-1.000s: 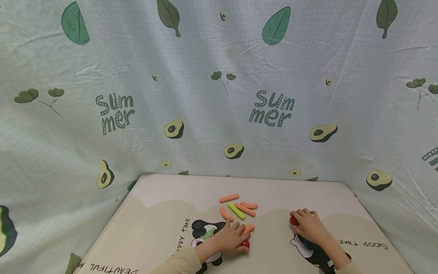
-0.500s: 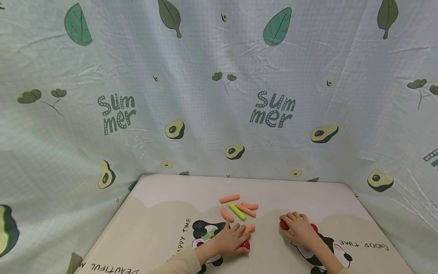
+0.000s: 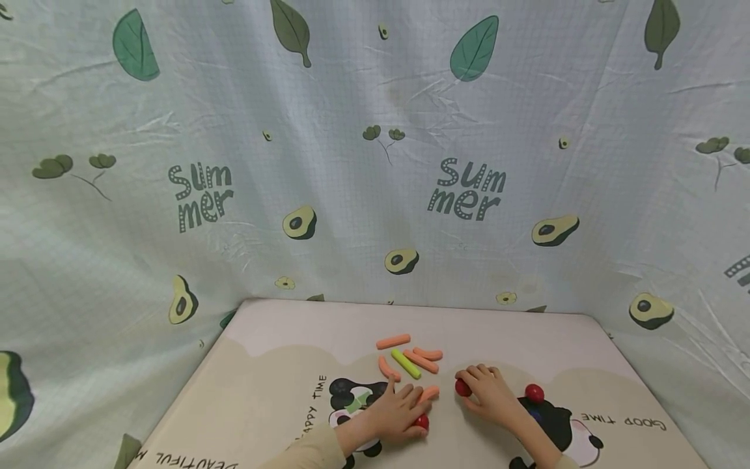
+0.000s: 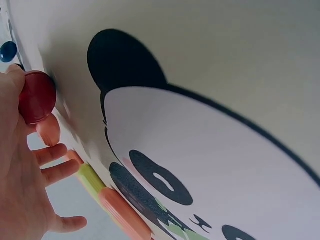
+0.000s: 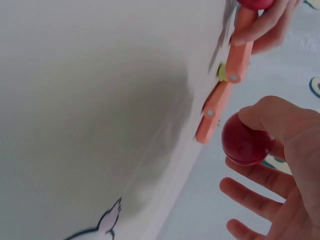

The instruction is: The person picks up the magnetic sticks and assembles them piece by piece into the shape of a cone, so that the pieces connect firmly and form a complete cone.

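My left hand point(image 3: 394, 412) rests low over the table with a red ball point(image 4: 37, 97) held at its thumb. The index finger is partly hidden behind that ball, and the other fingers are spread. Close by its fingertips lies a short orange stick point(image 3: 430, 393). My right hand point(image 3: 491, 393) pinches a second red ball point(image 5: 246, 140) between thumb and index finger, just above the table. Its remaining fingers are loosely extended. A third red ball point(image 3: 534, 393) sits behind the right wrist, and beside it a blue ball point(image 3: 534, 415) shows partly.
Several orange sticks point(image 3: 394, 341) and one yellow-green stick point(image 3: 406, 364) lie grouped beyond my left hand. The table point(image 3: 263, 365) has printed pandas and words. A patterned cloth point(image 3: 351, 195) hangs behind its far edge.
My right hand has moved left across the table with its red ball, uncovering another red ball and part of a blue one. The left hand has stayed in place.
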`<state>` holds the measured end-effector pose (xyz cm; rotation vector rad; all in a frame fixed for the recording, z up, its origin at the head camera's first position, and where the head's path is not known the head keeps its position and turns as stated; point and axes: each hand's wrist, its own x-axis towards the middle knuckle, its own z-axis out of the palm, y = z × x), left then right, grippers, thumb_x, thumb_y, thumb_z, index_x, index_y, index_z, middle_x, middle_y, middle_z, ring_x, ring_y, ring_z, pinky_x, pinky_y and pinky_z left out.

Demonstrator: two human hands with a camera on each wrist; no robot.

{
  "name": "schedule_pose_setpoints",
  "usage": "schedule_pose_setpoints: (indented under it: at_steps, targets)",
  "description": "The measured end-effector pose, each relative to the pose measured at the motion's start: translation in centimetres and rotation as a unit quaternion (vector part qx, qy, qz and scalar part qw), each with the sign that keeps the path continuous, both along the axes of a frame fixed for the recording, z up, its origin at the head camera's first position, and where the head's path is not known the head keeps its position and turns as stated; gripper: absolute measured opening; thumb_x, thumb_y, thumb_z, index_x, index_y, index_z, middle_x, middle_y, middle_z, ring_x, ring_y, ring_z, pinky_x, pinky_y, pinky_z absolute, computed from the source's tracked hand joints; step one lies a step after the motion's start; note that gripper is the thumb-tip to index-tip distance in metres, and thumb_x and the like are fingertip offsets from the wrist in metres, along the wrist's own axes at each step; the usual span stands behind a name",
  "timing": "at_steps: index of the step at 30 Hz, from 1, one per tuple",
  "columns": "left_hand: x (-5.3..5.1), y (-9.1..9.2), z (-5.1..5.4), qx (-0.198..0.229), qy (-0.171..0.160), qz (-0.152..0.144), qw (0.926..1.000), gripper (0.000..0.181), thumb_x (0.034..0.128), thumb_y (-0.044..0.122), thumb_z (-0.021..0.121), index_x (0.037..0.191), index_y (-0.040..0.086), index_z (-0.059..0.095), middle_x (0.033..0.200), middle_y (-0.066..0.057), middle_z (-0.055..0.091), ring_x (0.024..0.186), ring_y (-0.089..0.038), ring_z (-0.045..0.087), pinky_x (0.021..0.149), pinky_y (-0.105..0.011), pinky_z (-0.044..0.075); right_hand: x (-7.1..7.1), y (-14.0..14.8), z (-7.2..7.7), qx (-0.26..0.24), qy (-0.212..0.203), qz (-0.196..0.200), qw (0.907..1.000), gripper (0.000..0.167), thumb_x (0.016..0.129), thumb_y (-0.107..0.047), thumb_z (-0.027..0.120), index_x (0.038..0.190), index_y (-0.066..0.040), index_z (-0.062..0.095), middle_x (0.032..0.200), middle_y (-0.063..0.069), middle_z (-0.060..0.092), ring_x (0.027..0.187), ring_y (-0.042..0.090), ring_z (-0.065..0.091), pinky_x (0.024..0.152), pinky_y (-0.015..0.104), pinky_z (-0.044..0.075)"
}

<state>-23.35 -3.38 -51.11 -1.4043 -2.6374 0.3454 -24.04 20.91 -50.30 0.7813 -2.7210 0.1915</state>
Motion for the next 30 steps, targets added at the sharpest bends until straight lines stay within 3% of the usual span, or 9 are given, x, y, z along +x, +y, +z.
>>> schedule_pose_setpoints:
  at_steps: [13,22,30]
  targets:
    - [0.3,-0.1,-0.2,0.005,-0.022,0.009,0.9997,0.054,0.0909,0.056,0.023,0.134,0.025,0.034,0.137,-0.003,0.040,0.124,-0.018,0.040,0.097,-0.056,0.028,-0.5,-1.4,-0.7,0.001,-0.009,0.016,0.9998,0.036,0.071,-0.024,0.071,0.102,-0.014,0.058,0.093,-0.001,0.058,0.089,0.017,0.051,0.080,0.044,0.038]
    - [0.2,-0.2,-0.7,0.019,0.013,-0.006,0.9997,0.054,0.0907,0.056,0.024,0.134,0.026,0.036,0.134,-0.002,0.042,0.120,-0.018,0.041,0.095,-0.056,0.031,-0.8,-1.9,-0.6,0.005,0.010,0.029,0.9995,0.035,0.070,-0.025,0.071,0.101,-0.014,0.057,0.090,-0.002,0.057,0.086,0.015,0.049,0.078,0.041,0.038]
    - [-0.2,-0.1,-1.0,0.041,0.035,-0.023,0.9983,0.053,0.0895,0.057,0.028,0.131,0.026,0.039,0.128,-0.001,0.044,0.115,-0.017,0.043,0.092,-0.055,0.034,-0.9,-2.1,-0.8,0.011,0.003,0.035,0.9993,0.033,0.072,-0.029,0.070,0.099,-0.014,0.058,0.091,-0.002,0.058,0.085,0.015,0.049,0.078,0.041,0.039]
